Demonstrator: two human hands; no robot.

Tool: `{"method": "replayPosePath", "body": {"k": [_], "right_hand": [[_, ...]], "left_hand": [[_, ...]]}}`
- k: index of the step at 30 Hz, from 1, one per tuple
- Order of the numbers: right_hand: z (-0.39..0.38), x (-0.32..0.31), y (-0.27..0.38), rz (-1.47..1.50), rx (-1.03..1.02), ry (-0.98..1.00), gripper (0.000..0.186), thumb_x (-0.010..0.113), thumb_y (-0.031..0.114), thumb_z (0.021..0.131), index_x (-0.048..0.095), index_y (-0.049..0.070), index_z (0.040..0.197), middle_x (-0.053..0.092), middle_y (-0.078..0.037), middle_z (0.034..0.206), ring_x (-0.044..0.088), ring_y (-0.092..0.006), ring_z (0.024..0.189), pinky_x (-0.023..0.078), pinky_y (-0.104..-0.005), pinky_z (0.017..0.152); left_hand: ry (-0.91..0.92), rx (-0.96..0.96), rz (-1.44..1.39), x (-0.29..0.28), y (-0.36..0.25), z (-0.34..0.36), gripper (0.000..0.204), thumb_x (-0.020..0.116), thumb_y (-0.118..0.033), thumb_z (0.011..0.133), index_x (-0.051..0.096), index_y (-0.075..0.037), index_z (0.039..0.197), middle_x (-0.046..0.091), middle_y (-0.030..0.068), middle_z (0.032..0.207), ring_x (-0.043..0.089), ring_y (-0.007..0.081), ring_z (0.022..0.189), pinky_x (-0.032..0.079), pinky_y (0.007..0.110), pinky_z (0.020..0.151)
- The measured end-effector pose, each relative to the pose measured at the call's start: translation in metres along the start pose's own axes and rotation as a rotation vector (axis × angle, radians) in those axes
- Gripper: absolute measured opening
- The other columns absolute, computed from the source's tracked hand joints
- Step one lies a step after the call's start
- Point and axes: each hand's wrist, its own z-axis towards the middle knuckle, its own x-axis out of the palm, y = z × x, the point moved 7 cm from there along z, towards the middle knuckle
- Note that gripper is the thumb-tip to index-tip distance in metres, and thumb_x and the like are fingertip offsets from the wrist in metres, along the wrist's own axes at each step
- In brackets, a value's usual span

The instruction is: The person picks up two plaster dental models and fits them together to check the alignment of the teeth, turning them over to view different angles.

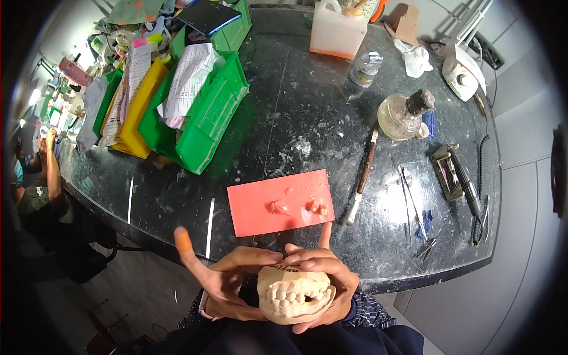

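At the front edge of the table I hold a cream plaster dental cast (290, 296), its upper and lower halves together and the rows of teeth facing me. A dark gap shows among the teeth on its right side. My left hand (228, 287) grips the cast's left side, one finger with an orange tip stretched out away from it. Around the right side and top closes my right hand (334, 272), one finger pointing up toward a pink wax sheet (254, 207). On that sheet lie wax scraps (278, 207) and small tooth-coloured pieces (318, 207).
Right of the sheet lie a wax knife (368, 163), tweezers (414, 201) and a corded handpiece (467, 183) on its stand. Beyond stand a glass spirit lamp (399, 118), a small jar (365, 70) and a plastic jug (337, 29). Green bins (216, 121) with papers occupy the left; a person (44, 195) sits farther left.
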Motion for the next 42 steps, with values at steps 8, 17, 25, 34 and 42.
{"method": "replayPosePath", "body": {"k": [8, 17, 25, 34, 42], "right_hand": [[-0.002, 0.003, -0.011, 0.013, 0.117, 0.071, 0.085, 0.084, 0.038, 0.055, 0.044, -0.002, 0.119, 0.054, -0.022, 0.114, 0.045, -0.0359, 0.118, 0.018, -0.0509, 0.107], [0.002, 0.003, -0.008, -0.153, 0.128, 0.203, 0.092, 0.085, 0.038, 0.055, 0.041, -0.004, 0.125, 0.046, -0.022, 0.12, 0.036, -0.0363, 0.124, 0.019, -0.0494, 0.106], [0.001, 0.005, -0.007, -0.158, 0.173, 0.226, 0.083, 0.085, 0.036, 0.055, 0.049, -0.004, 0.118, 0.049, -0.019, 0.115, 0.045, -0.0349, 0.117, 0.006, -0.0517, 0.105], [-0.005, 0.006, -0.013, 0.108, 0.274, 0.192, 0.076, 0.082, 0.029, 0.062, 0.044, 0.002, 0.121, 0.042, -0.015, 0.124, 0.03, -0.0362, 0.127, 0.021, -0.0504, 0.106], [-0.01, 0.008, -0.015, 0.023, 0.319, 0.253, 0.067, 0.076, 0.015, 0.07, 0.04, 0.005, 0.126, 0.041, -0.016, 0.13, 0.02, -0.0357, 0.133, 0.006, -0.0493, 0.11]], "left_hand": [[-0.312, 0.08, -0.264, 0.007, -0.011, 0.014, 0.133, 0.077, -0.005, 0.063, -0.036, -0.024, 0.129, 0.054, 0.0267, 0.108, 0.058, 0.0301, 0.101, 0.042, 0.049, 0.092], [-0.214, -0.021, -0.064, 0.0, -0.018, 0.019, 0.134, 0.078, -0.004, 0.06, -0.033, -0.021, 0.131, 0.057, 0.0227, 0.103, 0.059, 0.0256, 0.092, 0.046, 0.04, 0.085], [-0.008, -0.069, 0.148, 0.001, -0.026, 0.025, 0.136, 0.082, -0.011, 0.06, -0.034, -0.018, 0.13, 0.06, 0.0186, 0.101, 0.06, 0.024, 0.09, 0.047, 0.039, 0.082], [-0.167, 0.008, 0.279, 0.015, -0.035, 0.034, 0.12, 0.083, -0.013, 0.059, -0.01, -0.005, 0.134, 0.06, 0.0116, 0.094, 0.06, 0.0189, 0.084, 0.048, 0.035, 0.08], [0.062, -0.177, 0.108, 0.018, -0.035, 0.037, 0.074, 0.074, -0.008, 0.069, 0.029, 0.003, 0.126, 0.055, 0.0107, 0.103, 0.054, 0.0157, 0.097, 0.04, 0.033, 0.093]]}}
